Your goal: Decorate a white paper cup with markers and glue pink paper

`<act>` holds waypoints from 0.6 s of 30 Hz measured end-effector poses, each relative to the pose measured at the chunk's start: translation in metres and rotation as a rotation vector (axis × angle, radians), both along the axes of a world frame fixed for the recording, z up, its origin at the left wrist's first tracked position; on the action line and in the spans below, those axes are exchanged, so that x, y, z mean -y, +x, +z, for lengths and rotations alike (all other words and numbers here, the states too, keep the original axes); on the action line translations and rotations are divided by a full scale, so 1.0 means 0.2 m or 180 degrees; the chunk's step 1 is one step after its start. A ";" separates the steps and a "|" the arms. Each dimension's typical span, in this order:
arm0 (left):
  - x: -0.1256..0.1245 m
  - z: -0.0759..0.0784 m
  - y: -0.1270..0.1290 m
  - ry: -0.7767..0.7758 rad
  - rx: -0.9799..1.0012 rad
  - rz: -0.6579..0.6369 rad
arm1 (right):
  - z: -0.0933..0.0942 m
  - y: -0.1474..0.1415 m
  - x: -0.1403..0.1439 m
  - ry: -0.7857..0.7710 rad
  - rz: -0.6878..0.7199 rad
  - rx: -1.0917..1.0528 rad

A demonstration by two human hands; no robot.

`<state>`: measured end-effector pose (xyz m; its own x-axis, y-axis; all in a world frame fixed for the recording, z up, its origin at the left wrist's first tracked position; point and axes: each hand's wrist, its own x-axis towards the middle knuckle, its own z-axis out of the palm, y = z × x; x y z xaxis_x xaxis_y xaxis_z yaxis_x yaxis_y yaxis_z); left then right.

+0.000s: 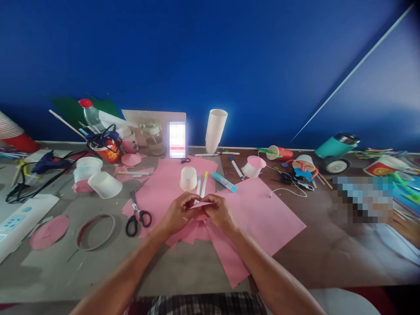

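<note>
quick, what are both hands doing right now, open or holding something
Left hand: closed, fingers on a small pink paper piece.
Right hand: closed, pinching the same piece from the other side.

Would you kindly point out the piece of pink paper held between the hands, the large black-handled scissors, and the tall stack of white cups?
Piece of pink paper (200,205): head view, visible middle.
Large black-handled scissors (135,210): head view, near the pivot.
Tall stack of white cups (215,133): head view, side.
</note>
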<state>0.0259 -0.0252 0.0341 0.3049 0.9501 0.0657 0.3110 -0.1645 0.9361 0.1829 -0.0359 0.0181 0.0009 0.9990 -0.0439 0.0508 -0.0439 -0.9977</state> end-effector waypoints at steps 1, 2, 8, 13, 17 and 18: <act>0.00 0.00 0.00 0.0022 0.0041 0.0026 | 0.00 0.00 0.00 0.0012 0.0035 0.0023; 0.00 0.00 0.00 0.0018 0.0077 0.0054 | 0.01 0.01 0.00 0.0027 0.0080 0.0030; 0.00 -0.03 -0.01 -0.0091 0.0305 0.0367 | 0.08 0.04 0.02 0.0010 0.0370 -0.0273; -0.01 -0.04 -0.01 -0.0054 0.0316 0.0648 | 0.07 0.05 0.02 0.0137 0.0528 -0.0049; -0.01 -0.02 0.00 0.0066 0.0266 0.0861 | 0.04 0.02 0.03 0.0224 0.0551 0.0588; -0.01 -0.02 0.01 0.0088 0.0256 0.0886 | 0.03 0.01 0.03 0.0218 0.0522 0.0658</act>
<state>0.0269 -0.0231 0.0302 0.0256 0.9940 0.1063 0.2726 -0.1092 0.9559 0.1848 -0.0413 0.0251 -0.1591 0.9872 0.0080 0.2546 0.0489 -0.9658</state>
